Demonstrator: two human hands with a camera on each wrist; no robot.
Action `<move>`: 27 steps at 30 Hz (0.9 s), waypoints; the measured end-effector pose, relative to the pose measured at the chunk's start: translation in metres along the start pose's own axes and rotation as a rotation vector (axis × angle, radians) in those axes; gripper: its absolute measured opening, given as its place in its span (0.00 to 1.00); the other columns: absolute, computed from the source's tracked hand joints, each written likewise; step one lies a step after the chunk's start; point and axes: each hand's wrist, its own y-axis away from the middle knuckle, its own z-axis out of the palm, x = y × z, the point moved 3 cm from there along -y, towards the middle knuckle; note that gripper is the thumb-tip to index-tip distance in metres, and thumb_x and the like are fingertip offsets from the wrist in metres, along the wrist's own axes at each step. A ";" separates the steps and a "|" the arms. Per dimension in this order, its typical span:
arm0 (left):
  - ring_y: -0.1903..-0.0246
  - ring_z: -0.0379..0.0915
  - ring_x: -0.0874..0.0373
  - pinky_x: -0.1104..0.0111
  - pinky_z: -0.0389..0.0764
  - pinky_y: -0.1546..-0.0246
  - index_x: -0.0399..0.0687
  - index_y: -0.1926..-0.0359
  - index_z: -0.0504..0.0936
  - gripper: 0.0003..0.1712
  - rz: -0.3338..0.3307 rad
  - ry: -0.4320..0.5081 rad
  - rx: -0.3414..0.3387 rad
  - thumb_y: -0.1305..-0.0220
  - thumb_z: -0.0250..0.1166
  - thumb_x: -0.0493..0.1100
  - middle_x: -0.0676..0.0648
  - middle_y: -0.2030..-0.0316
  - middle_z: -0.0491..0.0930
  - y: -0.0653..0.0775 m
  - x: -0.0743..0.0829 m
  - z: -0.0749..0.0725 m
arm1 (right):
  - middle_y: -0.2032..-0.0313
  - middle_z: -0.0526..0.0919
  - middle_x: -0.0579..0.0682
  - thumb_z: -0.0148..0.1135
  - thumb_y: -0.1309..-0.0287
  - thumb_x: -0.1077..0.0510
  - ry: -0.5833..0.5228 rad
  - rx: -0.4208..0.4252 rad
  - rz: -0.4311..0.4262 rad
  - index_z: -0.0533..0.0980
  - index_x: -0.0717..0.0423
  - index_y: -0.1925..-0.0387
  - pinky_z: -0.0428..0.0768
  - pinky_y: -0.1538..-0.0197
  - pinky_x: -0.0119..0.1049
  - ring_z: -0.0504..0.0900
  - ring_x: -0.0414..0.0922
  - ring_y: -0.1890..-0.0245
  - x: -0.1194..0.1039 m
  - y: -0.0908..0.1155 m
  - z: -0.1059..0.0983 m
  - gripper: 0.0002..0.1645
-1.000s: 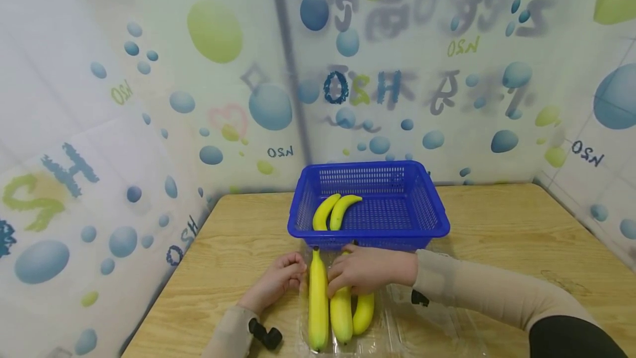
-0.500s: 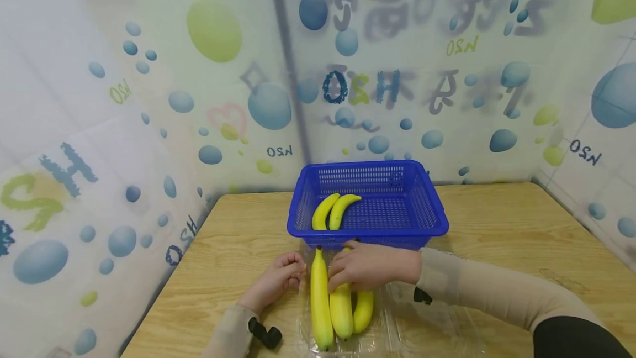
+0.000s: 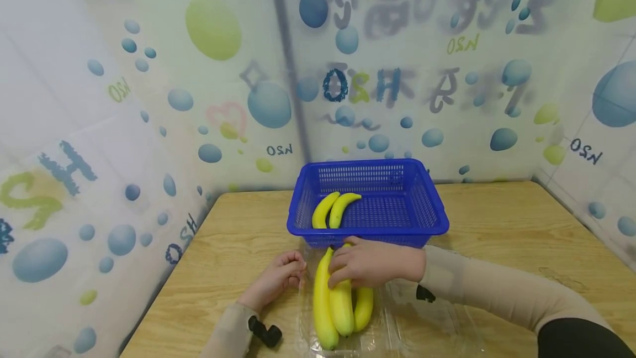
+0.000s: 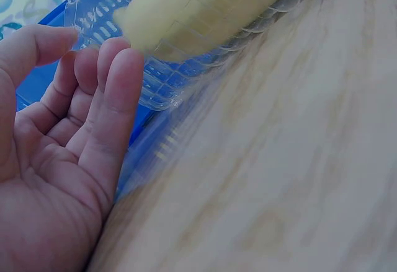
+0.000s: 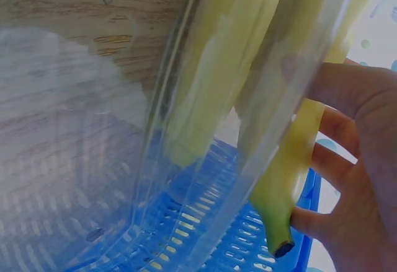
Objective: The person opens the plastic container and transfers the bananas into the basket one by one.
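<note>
Three large yellow bananas lie side by side in a clear plastic container on the table. With curled fingers my right hand grips the middle banana near its stem end. To its left a long banana leans against it, and a shorter curved banana lies on its right. A green stem shows below the fingers in the right wrist view. My left hand pinches the container's left rim; thumb and fingertips meet near the plastic corner in the left wrist view.
Right behind the container stands a blue perforated basket. Two smaller bananas lie in its left part. The container's clear lid spreads over the wooden table on the right. A patterned curtain hangs behind.
The left banana has slid and tilted to the right, up against the middle one. The right hand has shifted slightly rightward. My left hand has stayed in place.
</note>
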 end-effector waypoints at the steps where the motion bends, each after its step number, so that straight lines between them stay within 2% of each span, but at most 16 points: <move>1: 0.76 0.75 0.63 0.71 0.79 0.72 0.47 0.67 0.71 0.06 0.003 -0.002 -0.002 0.31 0.52 0.34 0.53 0.74 0.75 0.000 0.001 0.000 | 0.46 0.77 0.39 0.66 0.42 0.59 -0.003 0.005 -0.001 0.75 0.35 0.44 0.70 0.42 0.53 0.72 0.41 0.41 0.000 0.000 -0.001 0.25; 15: 0.75 0.75 0.62 0.71 0.79 0.71 0.46 0.67 0.71 0.06 0.002 -0.003 0.000 0.31 0.52 0.34 0.52 0.74 0.75 0.000 0.000 0.000 | 0.46 0.77 0.40 0.67 0.42 0.58 0.002 0.038 0.002 0.75 0.35 0.44 0.70 0.41 0.54 0.72 0.40 0.41 -0.003 0.003 -0.005 0.25; 27: 0.75 0.75 0.62 0.70 0.79 0.71 0.47 0.67 0.71 0.06 0.006 0.001 -0.012 0.31 0.52 0.34 0.52 0.74 0.76 0.000 0.000 0.000 | 0.45 0.77 0.41 0.67 0.41 0.58 -0.023 0.035 -0.012 0.75 0.37 0.44 0.69 0.39 0.56 0.72 0.41 0.40 -0.007 0.004 -0.005 0.25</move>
